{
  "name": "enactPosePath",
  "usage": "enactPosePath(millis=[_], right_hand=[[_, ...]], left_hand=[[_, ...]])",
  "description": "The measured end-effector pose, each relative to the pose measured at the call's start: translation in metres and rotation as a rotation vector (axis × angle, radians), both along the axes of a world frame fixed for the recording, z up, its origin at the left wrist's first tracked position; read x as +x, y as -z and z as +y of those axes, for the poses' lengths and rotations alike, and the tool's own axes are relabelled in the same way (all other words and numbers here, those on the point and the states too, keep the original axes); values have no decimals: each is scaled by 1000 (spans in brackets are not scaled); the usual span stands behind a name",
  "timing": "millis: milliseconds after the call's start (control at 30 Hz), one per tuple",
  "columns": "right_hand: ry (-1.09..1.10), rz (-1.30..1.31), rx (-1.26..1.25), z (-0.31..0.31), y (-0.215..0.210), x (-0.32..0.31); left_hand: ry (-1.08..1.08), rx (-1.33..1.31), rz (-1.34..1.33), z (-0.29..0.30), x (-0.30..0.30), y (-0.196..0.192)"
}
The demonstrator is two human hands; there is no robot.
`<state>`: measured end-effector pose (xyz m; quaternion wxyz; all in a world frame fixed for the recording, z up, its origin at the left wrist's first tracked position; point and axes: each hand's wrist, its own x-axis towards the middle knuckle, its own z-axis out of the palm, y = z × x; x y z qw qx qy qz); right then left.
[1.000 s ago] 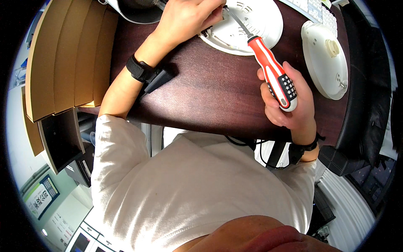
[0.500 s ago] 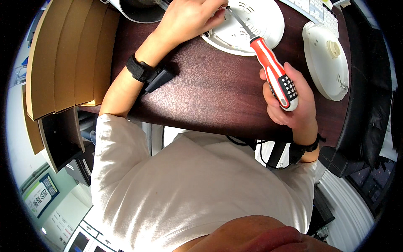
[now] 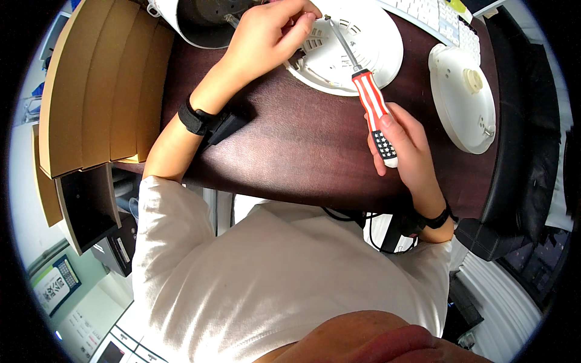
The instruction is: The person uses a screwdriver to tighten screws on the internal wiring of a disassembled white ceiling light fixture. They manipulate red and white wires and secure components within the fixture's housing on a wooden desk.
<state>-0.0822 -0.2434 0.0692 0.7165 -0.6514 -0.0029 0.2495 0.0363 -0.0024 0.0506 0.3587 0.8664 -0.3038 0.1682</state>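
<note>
Being gripped in R hand (image 3: 407, 142), btwn 1 & 2 o'clock: screwdriver (image 3: 370, 97), shaft aimed twd 11, over white dish (image 3: 388, 57). L hand (image 3: 266, 39) fingers bent nr tip, 12 o'clock; hold can't be told.

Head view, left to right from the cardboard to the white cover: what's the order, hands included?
cardboard → left hand → screwdriver → right hand → white cover. Left out for overlap: container, white dish, keyboard.
</note>
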Motion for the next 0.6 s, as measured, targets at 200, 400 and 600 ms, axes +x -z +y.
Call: enactPosePath(millis=[200,400,600], right_hand=[[26,-130,-156,1,2,-2],[13,-264,-315,1,0,-1],[33,-375,-353,0,4,0]], left_hand=[[156,-289,276,-1,5,-1],[267,-211,637,10,13,-18],[332,-211,782,9,25,-25]])
